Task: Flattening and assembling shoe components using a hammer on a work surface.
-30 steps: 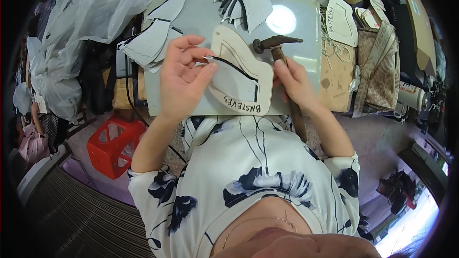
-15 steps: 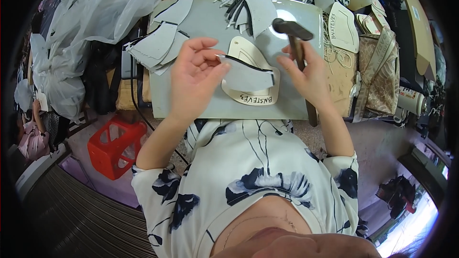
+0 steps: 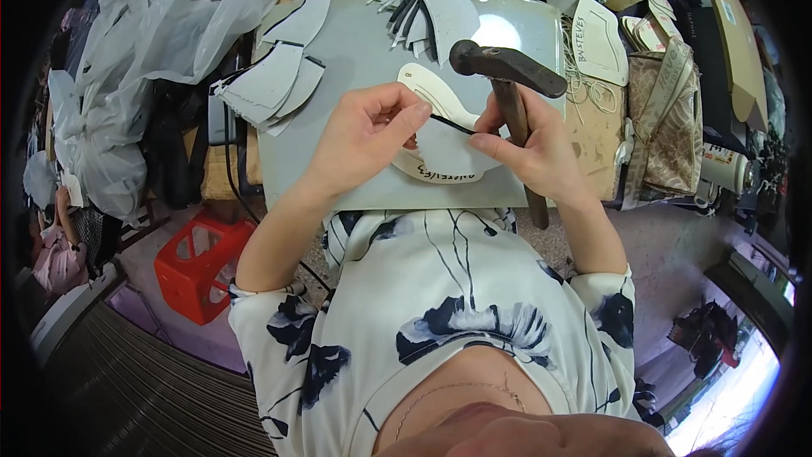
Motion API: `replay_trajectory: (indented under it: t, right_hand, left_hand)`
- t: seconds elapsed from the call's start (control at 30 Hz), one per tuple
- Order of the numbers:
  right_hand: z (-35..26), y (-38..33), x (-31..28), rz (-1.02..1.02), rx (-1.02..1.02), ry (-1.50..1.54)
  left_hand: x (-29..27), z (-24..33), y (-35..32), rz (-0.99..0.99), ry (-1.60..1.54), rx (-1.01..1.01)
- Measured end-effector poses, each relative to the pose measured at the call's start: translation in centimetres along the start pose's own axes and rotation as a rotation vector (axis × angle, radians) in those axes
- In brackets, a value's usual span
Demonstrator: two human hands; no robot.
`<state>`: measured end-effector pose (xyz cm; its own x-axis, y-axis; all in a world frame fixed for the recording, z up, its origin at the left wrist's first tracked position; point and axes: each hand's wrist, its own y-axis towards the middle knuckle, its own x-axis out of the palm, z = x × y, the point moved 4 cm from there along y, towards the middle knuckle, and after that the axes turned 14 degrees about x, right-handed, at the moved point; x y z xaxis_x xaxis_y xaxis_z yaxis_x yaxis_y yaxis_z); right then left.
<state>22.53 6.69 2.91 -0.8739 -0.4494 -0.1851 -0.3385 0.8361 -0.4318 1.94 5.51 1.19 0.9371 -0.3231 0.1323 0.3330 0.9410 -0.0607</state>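
A pale grey curved cut piece with a black edging strip is stretched between my hands. My left hand pinches its left end between thumb and fingers. My right hand pinches the right end with thumb and fingertip while holding a hammer by its dark wooden handle; the metal head points up and away from me. Beneath the piece lies a cream pattern template with handwriting on it, partly covered. Both rest above a smooth grey work board.
Loose pale pieces lie at the board's left, and a fanned stack stands at its far side. Plastic sheeting heaps at far left. A patterned box stands at right. A red stool is at lower left.
My right hand has moved left with the hammer and now grips the piece's right end. Previously only my left hand held the piece. The view has shifted slightly.
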Motion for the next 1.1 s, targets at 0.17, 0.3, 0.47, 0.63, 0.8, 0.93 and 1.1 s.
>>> replay_trajectory:
  t: [0.17,0.3,0.47,0.63,0.8,0.93,1.1]
  right_hand:
    - [0.3,0.4,-0.3,0.002,0.012,-0.003]
    - [0.0,0.8,-0.6,-0.038,0.048,0.135]
    - [-0.1,1.3,-0.5,-0.063,0.154,0.220]
    - [0.2,1.5,0.2,-0.064,0.162,0.201]
    - [0.9,1.5,0.1,-0.037,0.106,0.223]
    - [1.9,1.5,-0.5,-0.030,0.168,0.186]
    - [3.1,1.7,-0.9,-0.021,0.210,0.164]
  left_hand:
    - [0.4,0.7,0.1,0.001,0.119,0.124]
    - [-0.4,0.4,0.0,0.114,0.252,0.248]
    - [-1.1,-0.3,0.1,0.168,0.214,0.245]
    - [-1.2,-1.3,-1.1,0.199,0.015,0.052]
    - [-8.1,3.8,-2.4,0.491,0.428,0.274]
    - [-14.7,4.7,-4.9,0.670,1.065,0.314]
    - [-10.6,5.0,-4.8,0.506,1.475,0.695]
